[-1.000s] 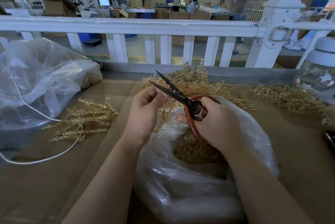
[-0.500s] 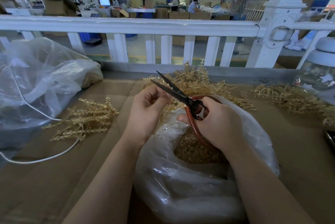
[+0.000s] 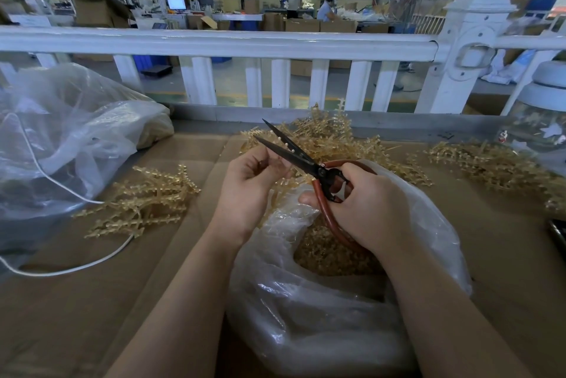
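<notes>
My right hand grips the red handles of black-bladed scissors, whose blades are parted and point up and left. My left hand pinches a thin amber plastic sprue strip right at the blades; the strip hangs down behind my fingers. Both hands hover over an open clear plastic bag that holds small amber cut pieces. A heap of amber sprues lies just behind the hands.
Cardboard covers the table. A second sprue pile lies at left, another at right. A large clear bag with a white cord fills the left. A white railing runs behind; a glass jar stands right.
The scissors and both hands have stayed almost in place. The blades remain parted, and my left fingers have shifted slightly on the strip.
</notes>
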### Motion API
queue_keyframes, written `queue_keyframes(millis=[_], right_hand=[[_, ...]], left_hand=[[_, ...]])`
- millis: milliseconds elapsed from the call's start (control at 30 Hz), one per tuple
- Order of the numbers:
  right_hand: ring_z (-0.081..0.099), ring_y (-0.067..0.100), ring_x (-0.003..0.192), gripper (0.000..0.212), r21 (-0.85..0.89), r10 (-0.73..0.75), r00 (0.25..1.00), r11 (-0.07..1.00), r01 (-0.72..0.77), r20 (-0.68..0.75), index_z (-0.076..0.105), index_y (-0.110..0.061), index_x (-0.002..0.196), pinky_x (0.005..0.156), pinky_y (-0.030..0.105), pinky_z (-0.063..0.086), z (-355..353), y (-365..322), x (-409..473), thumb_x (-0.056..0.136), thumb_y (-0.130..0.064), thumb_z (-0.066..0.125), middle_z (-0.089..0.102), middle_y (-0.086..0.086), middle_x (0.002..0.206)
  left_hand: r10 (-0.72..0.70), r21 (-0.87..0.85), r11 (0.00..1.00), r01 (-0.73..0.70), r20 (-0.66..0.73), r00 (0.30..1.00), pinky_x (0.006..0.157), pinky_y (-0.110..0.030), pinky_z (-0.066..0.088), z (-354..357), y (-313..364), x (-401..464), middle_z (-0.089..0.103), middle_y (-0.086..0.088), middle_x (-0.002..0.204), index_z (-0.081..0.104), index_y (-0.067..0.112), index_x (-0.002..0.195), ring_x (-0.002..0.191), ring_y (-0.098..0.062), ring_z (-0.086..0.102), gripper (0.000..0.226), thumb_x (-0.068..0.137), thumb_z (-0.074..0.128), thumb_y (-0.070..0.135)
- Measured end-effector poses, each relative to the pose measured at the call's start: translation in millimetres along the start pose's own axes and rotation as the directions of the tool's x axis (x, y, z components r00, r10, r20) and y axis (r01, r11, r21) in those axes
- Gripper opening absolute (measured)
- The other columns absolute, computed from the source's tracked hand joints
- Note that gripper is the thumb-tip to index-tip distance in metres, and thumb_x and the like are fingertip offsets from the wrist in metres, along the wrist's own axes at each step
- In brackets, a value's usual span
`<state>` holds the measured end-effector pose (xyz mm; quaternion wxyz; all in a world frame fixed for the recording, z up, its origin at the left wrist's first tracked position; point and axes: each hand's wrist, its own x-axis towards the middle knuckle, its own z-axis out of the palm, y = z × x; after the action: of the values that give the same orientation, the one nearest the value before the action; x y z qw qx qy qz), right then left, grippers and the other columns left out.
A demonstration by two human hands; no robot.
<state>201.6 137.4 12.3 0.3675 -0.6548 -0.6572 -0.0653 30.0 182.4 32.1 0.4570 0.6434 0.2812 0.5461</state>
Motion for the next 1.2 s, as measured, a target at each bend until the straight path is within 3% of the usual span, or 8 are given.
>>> queue_keyframes(millis=[200,367,500,633,767,1033,1200], right_hand=[[0.049,-0.008,0.058,0.065,0.014,0.012,1.000,1.000,-0.012,-0.003,0.061,-0.034,0.080,0.052,0.006,0.034,0.5,0.3,-0.4,0.067,-0.094,0.040,0.051,-0.025,0.063],[0.050,-0.009,0.060,0.074,0.034,0.013,1.000,0.999,-0.013,-0.004,0.068,-0.030,0.085,0.054,0.006,0.035,0.9,3.3,0.0,0.066,-0.095,0.038,0.053,-0.025,0.067],[0.045,-0.012,0.059,0.067,0.056,0.005,1.000,0.998,-0.004,-0.026,0.067,-0.032,0.084,0.055,0.004,0.033,0.0,1.8,-0.4,0.068,-0.092,0.043,0.049,-0.029,0.070],[0.049,-0.009,0.061,0.070,0.054,0.004,1.000,0.999,-0.004,-0.004,0.066,-0.035,0.090,0.055,0.006,0.033,0.4,1.9,-0.7,0.066,-0.095,0.039,0.054,-0.028,0.073],[0.046,-0.012,0.062,0.072,0.025,0.011,1.000,1.000,-0.012,0.009,0.065,-0.036,0.090,0.054,0.006,0.032,0.2,1.7,-0.4,0.065,-0.096,0.035,0.055,-0.026,0.073],[0.051,-0.008,0.061,0.066,0.047,0.008,1.000,0.999,-0.009,0.018,0.070,-0.031,0.088,0.054,0.006,0.036,1.6,1.4,-0.8,0.068,-0.090,0.047,0.058,-0.023,0.072],[0.058,0.001,0.060,0.072,0.032,0.008,1.000,0.999,-0.009,0.019,0.069,-0.026,0.080,0.056,0.019,0.051,3.6,2.6,0.0,0.066,-0.092,0.045,0.063,-0.017,0.068]], left_hand=[[0.037,-0.029,0.999,-0.037,-0.002,0.999,0.065,-0.017,0.042,0.7,-2.2,0.4,0.057,-0.003,0.069,0.059,0.000,0.087,0.064,-0.008,0.052,0.016,0.098,0.047,-0.004],[0.065,-0.049,0.997,-0.066,-0.035,0.997,0.069,-0.021,0.045,-3.3,-7.2,2.1,0.059,-0.011,0.070,0.054,-0.013,0.097,0.065,-0.013,0.056,0.014,0.100,0.047,0.000],[0.060,-0.064,0.996,-0.063,-0.046,0.997,0.068,-0.023,0.047,-5.7,-6.6,2.9,0.060,-0.014,0.072,0.059,-0.003,0.092,0.068,-0.015,0.058,0.011,0.099,0.051,0.001],[0.068,-0.044,0.997,-0.070,-0.035,0.997,0.076,-0.023,0.048,-6.2,-6.2,1.2,0.063,-0.009,0.070,0.063,0.005,0.095,0.070,-0.014,0.060,0.012,0.097,0.052,0.001],[0.058,-0.012,0.998,-0.058,-0.005,0.998,0.068,-0.018,0.047,-5.3,-5.2,0.5,0.062,-0.006,0.067,0.065,0.009,0.094,0.064,-0.012,0.060,0.016,0.094,0.052,-0.001],[0.045,-0.021,0.999,-0.045,0.005,0.999,0.068,-0.018,0.046,-3.5,-4.7,0.7,0.060,-0.009,0.072,0.062,-0.004,0.099,0.061,-0.013,0.057,0.016,0.095,0.047,-0.009],[0.062,-0.016,0.998,-0.062,-0.008,0.998,0.066,-0.015,0.046,-1.0,-4.9,-0.3,0.059,-0.011,0.069,0.057,-0.009,0.101,0.060,-0.013,0.058,0.015,0.097,0.043,-0.007]])
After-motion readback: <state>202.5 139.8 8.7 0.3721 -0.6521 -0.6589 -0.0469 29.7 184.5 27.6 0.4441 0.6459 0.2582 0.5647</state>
